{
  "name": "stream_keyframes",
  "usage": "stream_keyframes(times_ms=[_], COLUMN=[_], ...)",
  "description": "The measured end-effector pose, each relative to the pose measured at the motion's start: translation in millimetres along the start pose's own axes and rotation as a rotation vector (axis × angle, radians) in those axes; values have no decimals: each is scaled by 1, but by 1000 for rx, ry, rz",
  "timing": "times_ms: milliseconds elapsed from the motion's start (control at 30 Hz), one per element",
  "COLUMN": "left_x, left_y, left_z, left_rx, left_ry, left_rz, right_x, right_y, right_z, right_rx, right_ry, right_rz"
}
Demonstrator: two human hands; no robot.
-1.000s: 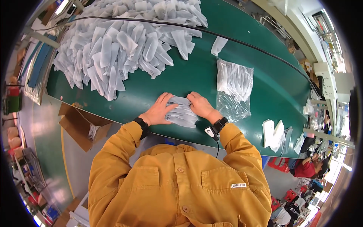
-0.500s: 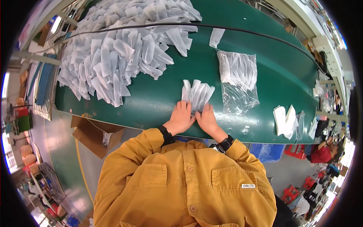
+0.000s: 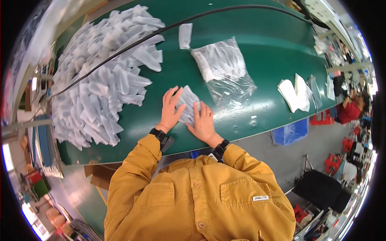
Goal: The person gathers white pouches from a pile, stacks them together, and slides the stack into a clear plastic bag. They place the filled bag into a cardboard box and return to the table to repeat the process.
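Note:
Between my hands, a small bundle of thin, whitish, see-through strips [image 3: 186, 105] lies on the green tabletop. My left hand [image 3: 171, 110] is along its left edge, fingers spread, the thumb over the strips. From the right, my right hand [image 3: 204, 123] rests against the other edge with its fingers stretched out. Neither hand is wrapped round the bundle. Just to the right sits a clear plastic bag [image 3: 231, 94] with several similar strips inside. A large heap of loose strips [image 3: 108, 76] spreads over the left of the table.
One single strip [image 3: 185, 36] lies beyond the bag. Folded white pieces [image 3: 293, 94] are at the right of the table [image 3: 161, 140]. A black cable [image 3: 193, 18] crosses over the far part. Below the front edge stand a blue bin [image 3: 290, 133] and a cardboard box [image 3: 102, 175].
The strips were fanned out at their far ends and are now drawn closer together. My hands have shifted from the near end to the bundle's two sides. The whole view has turned.

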State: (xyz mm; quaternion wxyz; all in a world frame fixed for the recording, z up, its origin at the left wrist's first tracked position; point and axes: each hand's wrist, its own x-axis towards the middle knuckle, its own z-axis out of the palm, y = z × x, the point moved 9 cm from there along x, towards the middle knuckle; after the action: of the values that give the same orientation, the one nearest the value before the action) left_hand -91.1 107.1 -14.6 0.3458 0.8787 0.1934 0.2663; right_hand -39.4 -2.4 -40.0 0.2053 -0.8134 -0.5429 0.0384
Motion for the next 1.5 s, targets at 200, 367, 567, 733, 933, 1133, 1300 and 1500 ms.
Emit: stream_keyframes(times_ms=[200, 367, 567, 733, 933, 1133, 1300, 1500], left_x=[-8, -30, -20, -29, -27, 24, 61, 72], left_y=[-6, 36, 50, 53, 104, 94, 142, 168], left_z=[50, 94, 127, 142, 181, 189, 129, 110], left_rx=[-227, -263, -268, -278, -498, -690, -185, 55], left_ry=[-78, -128, -201, -226, -332, -291, 5, -127], left_rz=[-59, -20, -2, -85, -14, -338, 141, 434], right_x=[-18, -69, -82, -92, -137, -124, -69, -17], right_y=[24, 51, 64, 89, 130, 145, 153, 153], right_z=[-5, -34, -59, -55, -87, -133, -128, -82], right_rx=[91, 66, -41, 33, 110, 133, 72, 425], right_ry=[-47, -40, 69, -57, -3, 167, 178, 180], right_rz=[-57, -51, 11, -8, 57, 214, 170, 147])
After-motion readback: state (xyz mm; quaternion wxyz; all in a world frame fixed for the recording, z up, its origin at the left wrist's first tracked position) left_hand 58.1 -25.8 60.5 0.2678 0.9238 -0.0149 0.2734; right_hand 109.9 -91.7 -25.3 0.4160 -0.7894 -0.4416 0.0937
